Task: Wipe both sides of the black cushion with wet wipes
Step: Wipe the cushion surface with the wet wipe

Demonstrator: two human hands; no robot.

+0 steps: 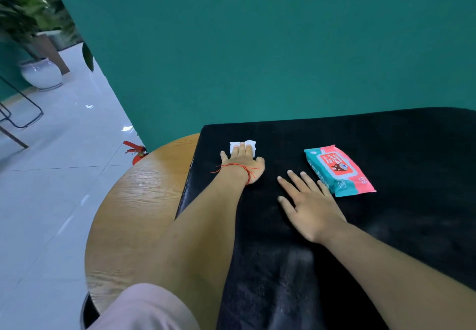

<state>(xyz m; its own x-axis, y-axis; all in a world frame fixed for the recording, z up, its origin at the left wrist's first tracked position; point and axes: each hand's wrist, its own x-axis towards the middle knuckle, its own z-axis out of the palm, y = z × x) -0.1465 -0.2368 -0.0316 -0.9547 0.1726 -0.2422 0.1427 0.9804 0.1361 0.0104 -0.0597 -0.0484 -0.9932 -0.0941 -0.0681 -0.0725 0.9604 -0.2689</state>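
Black cushion (360, 213) flat on table (144, 201). Left hand (243, 163) presses white wipe (243, 146) near far-left corner, fingers flat. Right hand (309, 208) spread, steadying cushion beside pack (338, 170). Top side underway; underside apparently not yet wiped.

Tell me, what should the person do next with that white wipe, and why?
Probably draw the left hand with the wet wipe back toward the body: it presses flat near the far left corner of the black cushion, while the right hand rests flat beside.
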